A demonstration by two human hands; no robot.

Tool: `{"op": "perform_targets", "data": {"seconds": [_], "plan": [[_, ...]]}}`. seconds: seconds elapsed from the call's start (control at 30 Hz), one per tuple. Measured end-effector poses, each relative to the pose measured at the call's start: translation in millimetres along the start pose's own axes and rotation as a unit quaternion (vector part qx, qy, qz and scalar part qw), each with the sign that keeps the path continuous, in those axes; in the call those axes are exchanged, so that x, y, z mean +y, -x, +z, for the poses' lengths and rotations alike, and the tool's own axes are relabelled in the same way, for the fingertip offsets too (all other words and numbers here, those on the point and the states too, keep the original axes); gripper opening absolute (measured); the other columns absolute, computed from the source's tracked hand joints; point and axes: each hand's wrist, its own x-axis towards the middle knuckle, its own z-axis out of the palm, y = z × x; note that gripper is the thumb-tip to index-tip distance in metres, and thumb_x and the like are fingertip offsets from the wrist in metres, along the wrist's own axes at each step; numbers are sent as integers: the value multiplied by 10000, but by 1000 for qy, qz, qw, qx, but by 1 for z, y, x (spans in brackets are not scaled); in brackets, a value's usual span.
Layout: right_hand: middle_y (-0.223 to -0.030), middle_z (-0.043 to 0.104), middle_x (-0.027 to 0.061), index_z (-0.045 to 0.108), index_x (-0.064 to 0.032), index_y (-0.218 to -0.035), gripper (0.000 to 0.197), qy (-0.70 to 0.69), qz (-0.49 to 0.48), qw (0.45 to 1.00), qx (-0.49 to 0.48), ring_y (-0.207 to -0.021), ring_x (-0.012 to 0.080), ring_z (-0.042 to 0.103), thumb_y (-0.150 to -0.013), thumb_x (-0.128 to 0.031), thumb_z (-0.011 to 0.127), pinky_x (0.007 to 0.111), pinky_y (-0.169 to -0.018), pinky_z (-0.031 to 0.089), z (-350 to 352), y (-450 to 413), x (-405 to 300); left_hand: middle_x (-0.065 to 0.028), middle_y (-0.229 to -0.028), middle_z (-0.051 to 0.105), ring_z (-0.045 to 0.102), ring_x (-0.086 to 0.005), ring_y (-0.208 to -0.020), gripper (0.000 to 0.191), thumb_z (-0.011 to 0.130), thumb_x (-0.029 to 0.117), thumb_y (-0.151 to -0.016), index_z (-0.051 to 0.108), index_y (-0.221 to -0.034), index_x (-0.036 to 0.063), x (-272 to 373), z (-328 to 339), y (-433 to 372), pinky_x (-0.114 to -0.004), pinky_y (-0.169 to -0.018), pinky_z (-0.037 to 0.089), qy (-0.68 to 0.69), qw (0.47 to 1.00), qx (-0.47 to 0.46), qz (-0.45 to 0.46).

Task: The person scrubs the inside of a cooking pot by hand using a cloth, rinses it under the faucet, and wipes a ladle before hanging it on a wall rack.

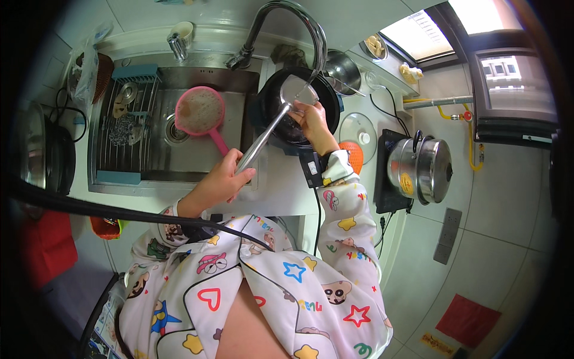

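Note:
My left hand (217,179) is wrapped around the handle of a metal wok spatula (264,139). At the other end, the fingers of my right hand (315,124) grip the edge of its broad blade. The blade is over a dark round pan (331,105), directly under the spout of a curved chrome faucet (319,40). What lies in the pan is mostly hidden by the blade and my hand. To the left, a pink long-handled ladle (223,105), full of foamy, cloudy liquid, rests in the steel sink (197,168) beside the drain.
A drying rack (119,177) holding a steel scrubber (122,131) spans the sink's left side. Right of the pan are a glass lid (354,128), an orange perforated item (352,157) and a steel pot (419,170) on a black cooktop. A black cable (134,215) crosses before me.

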Motion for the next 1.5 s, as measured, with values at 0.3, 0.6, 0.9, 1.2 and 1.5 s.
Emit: {"op": "perform_targets", "data": {"seconds": [0.3, 0.6, 0.9, 1.2, 1.5], "plan": [[-958, 525, 223, 497, 31, -1017, 517, 642, -210, 723, 145, -878, 374, 545, -752, -407, 565, 393, -776, 445, 4, -35, 11, -1, -549, 408, 370, -61, -367, 238, 525, 194, -849, 353, -903, 37, 9, 9, -6, -234, -323, 287, 57, 997, -5, -49], [-609, 576, 145, 605, -32, -817, 476, 718, -206, 661, 72, -639, 369, 596, -829, -470, 418, 429, -609, 480, 12, -44, 3, 25, -511, 377, 327, -40, -338, 211, 502, 135, -858, 321, -929, 55, 11, 18, -2, -211, -311, 248, -28, 999, 6, -27], [-1307, 271, 269, 74, -9, -1344, 825, 599, -232, 766, -31, -1249, 383, 223, -796, -424, 530, 466, -1011, 195, -4, -29, 43, -107, -611, 465, 467, -193, -458, 273, 551, 117, -799, 359, -959, 8, -15, 16, -1, -289, -438, 397, -272, 940, 110, 172], [-983, 531, 156, 441, 49, -1034, 326, -43, 27, 997, -64, -775, 233, 571, -726, 127, 515, 304, -746, 506, -6, 8, 1, -167, -825, 540, 560, -294, -650, 400, 597, 135, -741, 411, -1058, -24, -48, 16, 1, -320, -524, 445, -562, 785, 124, 229], [-949, 569, 150, 479, 77, -986, 165, -180, 67, 980, -55, -891, 232, 576, -849, -14, 470, 297, -790, 491, 6, -2, 14, 1, -597, 451, 423, -67, -411, 257, 564, 222, -833, 415, -940, 43, -47, 3, -26, -226, -344, 363, 42, 998, -20, -50]]}}
